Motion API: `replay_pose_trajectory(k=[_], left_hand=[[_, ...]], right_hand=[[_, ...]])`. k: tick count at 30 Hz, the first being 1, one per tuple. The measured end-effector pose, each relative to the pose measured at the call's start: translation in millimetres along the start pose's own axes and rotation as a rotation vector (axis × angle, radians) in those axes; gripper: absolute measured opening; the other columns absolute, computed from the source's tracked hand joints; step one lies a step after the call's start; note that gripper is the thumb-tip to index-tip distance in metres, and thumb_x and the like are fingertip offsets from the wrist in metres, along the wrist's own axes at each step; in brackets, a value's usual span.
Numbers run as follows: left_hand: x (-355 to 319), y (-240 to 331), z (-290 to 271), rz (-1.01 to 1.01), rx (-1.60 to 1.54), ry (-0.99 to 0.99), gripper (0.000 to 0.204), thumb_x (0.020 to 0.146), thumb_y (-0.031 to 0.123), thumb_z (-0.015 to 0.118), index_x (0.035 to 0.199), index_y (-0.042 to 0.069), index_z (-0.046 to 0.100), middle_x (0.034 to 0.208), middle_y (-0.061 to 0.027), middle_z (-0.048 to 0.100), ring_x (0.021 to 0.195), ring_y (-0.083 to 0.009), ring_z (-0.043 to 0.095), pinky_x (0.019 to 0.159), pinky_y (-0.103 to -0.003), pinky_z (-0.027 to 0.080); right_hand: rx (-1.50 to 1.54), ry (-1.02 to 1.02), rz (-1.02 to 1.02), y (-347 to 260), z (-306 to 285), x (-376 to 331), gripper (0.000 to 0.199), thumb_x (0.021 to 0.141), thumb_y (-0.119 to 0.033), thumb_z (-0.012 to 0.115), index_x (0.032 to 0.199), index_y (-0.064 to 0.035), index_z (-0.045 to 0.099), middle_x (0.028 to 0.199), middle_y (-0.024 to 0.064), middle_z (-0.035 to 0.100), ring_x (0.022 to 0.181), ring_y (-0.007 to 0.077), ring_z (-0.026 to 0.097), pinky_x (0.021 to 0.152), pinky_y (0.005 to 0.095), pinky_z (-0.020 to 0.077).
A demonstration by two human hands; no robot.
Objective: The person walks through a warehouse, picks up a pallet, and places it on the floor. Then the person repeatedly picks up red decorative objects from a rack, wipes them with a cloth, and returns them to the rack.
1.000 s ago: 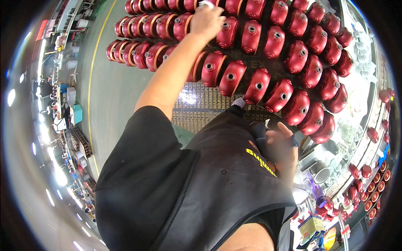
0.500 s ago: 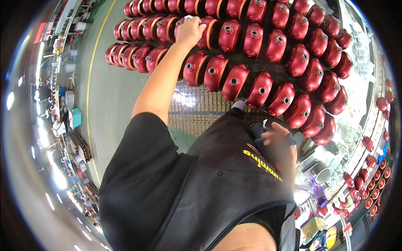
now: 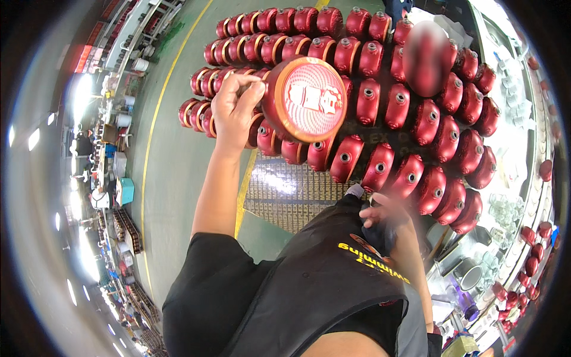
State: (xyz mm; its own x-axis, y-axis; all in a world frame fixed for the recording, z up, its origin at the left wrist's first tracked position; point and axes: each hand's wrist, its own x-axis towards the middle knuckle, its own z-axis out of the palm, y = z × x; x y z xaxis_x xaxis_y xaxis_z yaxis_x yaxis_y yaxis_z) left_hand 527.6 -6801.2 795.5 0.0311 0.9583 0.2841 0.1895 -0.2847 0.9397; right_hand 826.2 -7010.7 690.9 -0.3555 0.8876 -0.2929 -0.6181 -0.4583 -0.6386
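My left hand (image 3: 235, 107) is closed, thumb against fingers, at the edge of a red drum-shaped bottle (image 3: 312, 98). It holds this bottle up above the rows, its flat round face turned towards me. That face has a red and white pattern and a gold-brown rim. Underneath and around it stand rows of matching red bottles (image 3: 367, 101), many with a grey ring-like neck. Nearer my body, my right hand (image 3: 383, 211) hangs by the front row, partly smeared. Its fingers look apart, and I see nothing in them.
Clear glass pieces (image 3: 508, 208) and a grey metal cup (image 3: 470, 275) lie to the right, with a purple bottle (image 3: 467, 306). More red bottles (image 3: 535, 253) stand beyond them. A patterned board (image 3: 279, 190) shows below the rows; a yellow line (image 3: 156, 125) runs along the green floor.
My left hand was down among the rows; now it is raised with one bottle, whose patterned face shows. My right hand stays near the front row. The view has shifted.
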Motion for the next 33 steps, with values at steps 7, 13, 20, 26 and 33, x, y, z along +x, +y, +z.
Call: replay_pose_trajectory(k=[7,13,20,26,33], left_hand=[[-30.6,38.0,22.5,-0.005,-0.13,-0.13,0.012,0.092,0.007,0.061,0.101,-0.001,0.06,0.08,0.0042,0.058,0.066,0.0006,0.044,0.059,-0.015,0.034],[-27.2,51.5,24.3,0.158,0.101,-0.143,0.012,0.09,0.005,0.061,0.1,-0.002,0.062,0.082,0.0016,0.061,0.07,-0.0017,0.05,0.061,-0.016,0.038],[32.2,13.5,4.8,0.354,0.694,-0.098,0.018,0.087,0.02,0.064,0.087,0.002,0.062,0.071,-0.0125,0.06,0.066,-0.0236,0.061,0.059,-0.036,0.045],[73.7,-77.8,7.8,0.4,0.85,-0.136,0.022,0.085,0.027,0.066,0.087,0.005,0.061,0.084,-0.0164,0.059,0.075,-0.0339,0.062,0.065,-0.042,0.048],[84.3,-169.5,24.0,0.286,0.921,-0.19,0.024,0.086,0.028,0.062,0.089,0.005,0.061,0.093,-0.0201,0.059,0.08,-0.0404,0.061,0.071,-0.05,0.049]], right_hand=[[0.127,0.056,-0.044,2.8,9.7,28.1,0.074,0.086,-0.037,0.06,0.144,-0.0005,0.034,0.122,0.0179,0.059,0.107,0.0224,0.056,0.093,0.0327,0.0453],[0.168,-0.013,-0.124,3.0,6.6,23.0,0.071,0.088,-0.037,0.061,0.143,0.0003,0.035,0.122,0.0187,0.059,0.106,0.0228,0.057,0.089,0.0337,0.0499],[0.102,0.119,-0.132,9.8,-9.0,-5.8,0.071,0.094,-0.044,0.055,0.141,0.0056,0.035,0.119,0.0221,0.058,0.099,0.0213,0.059,0.085,0.0353,0.0541],[-0.007,0.198,-0.099,12.5,-16.7,-21.5,0.086,0.086,-0.055,0.062,0.141,0.0054,0.034,0.119,0.0216,0.058,0.099,0.02,0.058,0.087,0.0348,0.0529],[0.024,0.257,-0.101,17.3,-21.0,-25.1,0.086,0.086,-0.054,0.062,0.142,0.0051,0.033,0.12,0.0214,0.057,0.099,0.0199,0.058,0.09,0.0368,0.0515]])
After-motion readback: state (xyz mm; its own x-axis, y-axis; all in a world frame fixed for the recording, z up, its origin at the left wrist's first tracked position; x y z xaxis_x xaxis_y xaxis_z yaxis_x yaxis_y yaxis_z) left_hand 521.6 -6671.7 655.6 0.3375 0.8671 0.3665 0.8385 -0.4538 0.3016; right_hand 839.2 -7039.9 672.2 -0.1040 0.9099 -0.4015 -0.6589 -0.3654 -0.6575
